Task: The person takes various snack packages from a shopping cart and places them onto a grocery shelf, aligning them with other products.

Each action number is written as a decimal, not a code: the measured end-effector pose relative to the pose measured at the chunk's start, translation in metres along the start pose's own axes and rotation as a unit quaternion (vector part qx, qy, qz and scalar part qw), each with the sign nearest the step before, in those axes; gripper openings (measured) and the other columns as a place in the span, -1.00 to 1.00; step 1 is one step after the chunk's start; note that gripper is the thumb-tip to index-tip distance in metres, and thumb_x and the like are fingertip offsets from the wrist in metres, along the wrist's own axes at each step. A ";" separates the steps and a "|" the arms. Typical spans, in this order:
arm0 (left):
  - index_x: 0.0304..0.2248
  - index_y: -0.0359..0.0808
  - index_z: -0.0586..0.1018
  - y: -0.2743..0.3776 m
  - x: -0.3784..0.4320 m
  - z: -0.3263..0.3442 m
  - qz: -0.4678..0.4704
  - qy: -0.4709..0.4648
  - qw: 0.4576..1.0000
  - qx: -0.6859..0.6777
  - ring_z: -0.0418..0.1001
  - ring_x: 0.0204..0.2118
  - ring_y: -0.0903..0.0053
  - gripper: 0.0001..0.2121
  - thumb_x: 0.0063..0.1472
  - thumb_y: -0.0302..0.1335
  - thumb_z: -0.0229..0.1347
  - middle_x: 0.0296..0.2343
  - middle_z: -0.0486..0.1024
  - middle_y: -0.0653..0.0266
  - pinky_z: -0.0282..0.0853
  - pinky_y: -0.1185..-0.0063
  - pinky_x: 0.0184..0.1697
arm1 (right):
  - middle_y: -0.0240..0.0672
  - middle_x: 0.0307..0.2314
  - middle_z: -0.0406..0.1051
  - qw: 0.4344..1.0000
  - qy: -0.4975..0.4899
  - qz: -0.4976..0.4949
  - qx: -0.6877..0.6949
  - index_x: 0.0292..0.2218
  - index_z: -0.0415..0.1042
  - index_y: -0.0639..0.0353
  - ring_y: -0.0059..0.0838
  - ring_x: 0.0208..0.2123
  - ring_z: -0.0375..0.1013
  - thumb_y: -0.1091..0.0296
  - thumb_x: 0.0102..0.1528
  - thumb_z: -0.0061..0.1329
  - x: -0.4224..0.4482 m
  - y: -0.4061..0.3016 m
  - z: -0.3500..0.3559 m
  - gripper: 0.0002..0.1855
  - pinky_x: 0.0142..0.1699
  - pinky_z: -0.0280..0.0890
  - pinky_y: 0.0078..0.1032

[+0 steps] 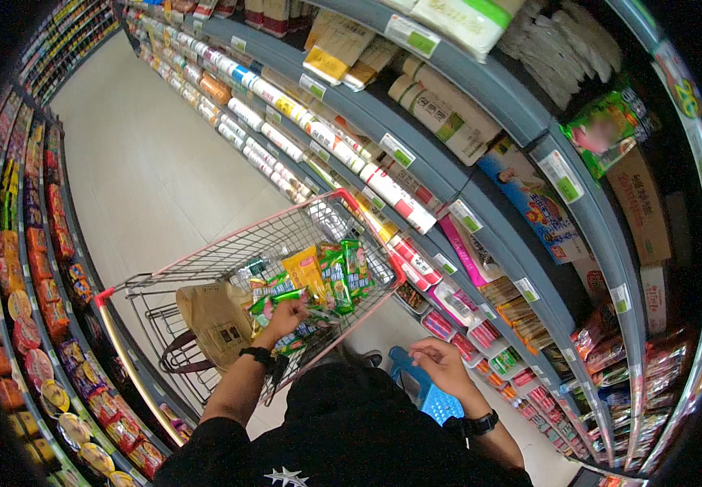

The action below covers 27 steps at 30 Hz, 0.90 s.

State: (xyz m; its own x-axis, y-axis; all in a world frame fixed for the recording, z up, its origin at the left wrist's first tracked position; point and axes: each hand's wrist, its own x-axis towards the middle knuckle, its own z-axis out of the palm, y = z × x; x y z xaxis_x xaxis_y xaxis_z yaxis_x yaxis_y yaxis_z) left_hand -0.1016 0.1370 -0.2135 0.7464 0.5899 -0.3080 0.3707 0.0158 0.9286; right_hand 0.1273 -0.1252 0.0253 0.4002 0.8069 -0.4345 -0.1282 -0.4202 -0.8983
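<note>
A wire shopping cart (247, 231) with a red-trimmed rim stands before me. Inside it lies a heap of green snack packets (337, 283) and a yellow packet (304, 272). My left hand (287, 318) reaches over the cart's near side, its fingers curled against a green packet; whether they grip it is hidden. A tan bag (214, 319) with dark handles sits in the cart, left of that hand. My right hand (442, 362) hangs outside the cart, fingers loosely bent and no object visible in it. Below it is a blue plastic step stool (442, 405).
Stocked shelving (412, 131) runs along the right, close to the cart's far corner. Noodle packages (427, 112) and white cylindrical packages (396, 198) fill parts of it. Another shelf with cup and packet foods (40, 262) stands left. Pale tiled floor (138, 152) stretches between them.
</note>
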 end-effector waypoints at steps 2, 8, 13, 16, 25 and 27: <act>-0.57 -0.38 0.45 0.055 -0.005 0.002 0.057 -0.004 0.998 -0.010 0.32 -0.57 0.60 -0.90 0.04 -0.54 0.06 -0.64 0.37 0.29 0.23 0.59 -0.50 | -0.33 -0.37 0.43 1.000 -0.022 0.009 -0.012 -0.19 0.37 0.32 -0.62 -0.34 0.41 0.55 0.09 -0.11 0.001 -0.001 0.000 -0.80 -0.24 0.31 -0.64; -0.57 -0.37 0.47 0.226 -0.017 -0.017 0.188 -0.078 0.979 -0.017 0.35 -0.51 0.54 -0.90 0.02 -0.54 0.11 -0.61 0.40 0.29 0.23 0.58 -0.45 | -0.26 -0.39 0.44 0.987 -0.061 0.054 0.137 -0.17 0.34 0.35 -0.53 -0.40 0.45 0.29 0.19 -0.20 0.008 0.013 -0.011 -0.70 -0.29 0.35 -0.61; -0.56 -0.35 0.49 0.352 -0.043 0.012 0.417 -0.154 0.893 0.074 0.34 -0.52 0.42 -0.93 -0.05 -0.55 0.15 -0.59 0.40 0.27 0.24 0.55 -0.45 | -0.01 -0.31 0.43 0.871 -0.208 0.146 0.421 -0.11 0.29 0.38 -0.29 -0.36 0.49 -0.25 0.17 -0.46 -0.002 0.013 -0.032 -0.26 -0.27 0.40 -0.50; -0.55 -0.32 0.53 0.391 -0.055 0.043 0.509 -0.219 0.825 0.113 0.36 -0.51 0.40 -0.93 -0.11 -0.57 0.17 -0.58 0.42 0.29 0.26 0.54 -0.45 | 0.06 -0.20 0.37 0.838 -0.214 0.140 0.483 -0.03 0.24 0.38 -0.20 -0.32 0.48 -0.46 0.04 -0.46 -0.015 0.000 -0.038 -0.06 -0.21 0.40 -0.41; -0.46 -0.22 0.56 0.414 -0.061 0.110 0.551 -0.340 0.738 0.191 0.38 -0.44 0.50 -0.83 -0.16 -0.58 0.18 -0.51 0.41 0.42 0.33 0.56 -0.39 | -0.19 -0.10 0.32 0.807 0.007 0.039 0.589 0.03 0.17 0.27 -0.35 -0.09 0.36 0.24 0.12 -0.09 -0.075 -0.003 -0.069 -0.50 0.00 0.28 -0.38; -0.44 -0.23 0.57 0.415 -0.062 0.116 0.543 -0.358 0.737 0.184 0.38 -0.43 0.50 -0.81 -0.15 -0.60 0.17 -0.50 0.41 0.42 0.34 0.57 -0.39 | -0.20 -0.08 0.30 0.828 0.056 -0.074 0.553 0.03 0.17 0.26 -0.32 -0.06 0.33 0.35 0.09 -0.08 -0.084 -0.005 -0.073 -0.52 0.05 0.23 -0.33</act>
State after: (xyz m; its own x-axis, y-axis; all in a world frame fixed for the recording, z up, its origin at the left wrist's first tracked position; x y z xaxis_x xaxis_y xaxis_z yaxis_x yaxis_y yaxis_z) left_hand 0.0699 0.0133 0.1668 0.7649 -0.4856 0.4232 -0.6338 -0.4499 0.6292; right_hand 0.1602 -0.2214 0.0714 0.5593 0.7466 -0.3601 -0.7977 0.3667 -0.4787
